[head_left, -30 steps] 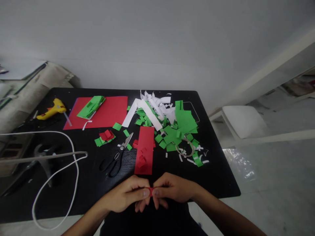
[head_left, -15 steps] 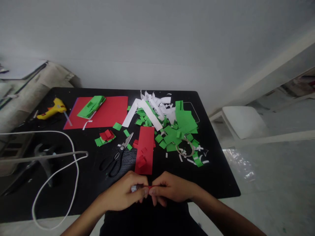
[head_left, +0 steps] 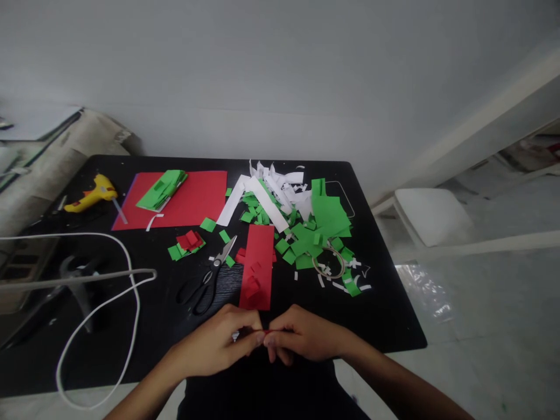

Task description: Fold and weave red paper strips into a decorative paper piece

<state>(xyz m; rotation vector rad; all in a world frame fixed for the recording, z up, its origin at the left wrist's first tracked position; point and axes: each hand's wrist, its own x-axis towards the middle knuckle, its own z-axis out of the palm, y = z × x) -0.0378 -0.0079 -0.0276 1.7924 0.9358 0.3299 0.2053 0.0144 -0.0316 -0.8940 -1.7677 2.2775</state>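
Observation:
My left hand (head_left: 230, 338) and my right hand (head_left: 300, 333) meet at the table's front edge, thumbs side by side. Both pinch a small piece of red paper (head_left: 266, 331), mostly covered by the fingers. Something pale shows between the fingers of my left hand, too small to make out. Just beyond lies a red paper strip (head_left: 260, 251) with small red pieces on its lower part. Black-handled scissors (head_left: 214, 268) lie partly open to the left of it. A little pile of red and green paper pieces (head_left: 188, 242) sits farther left.
Green paper scraps (head_left: 330, 216) and white paper strips (head_left: 269, 204) are heaped at the back, with a tape ring (head_left: 329, 262) at right. A red sheet (head_left: 201, 198) and yellow glue gun (head_left: 94, 193) lie back left. A white cable (head_left: 135, 303) loops in front at left.
Both hands stay together on the red paper, with only a very slight shift of the fingers. Nothing on the table has moved.

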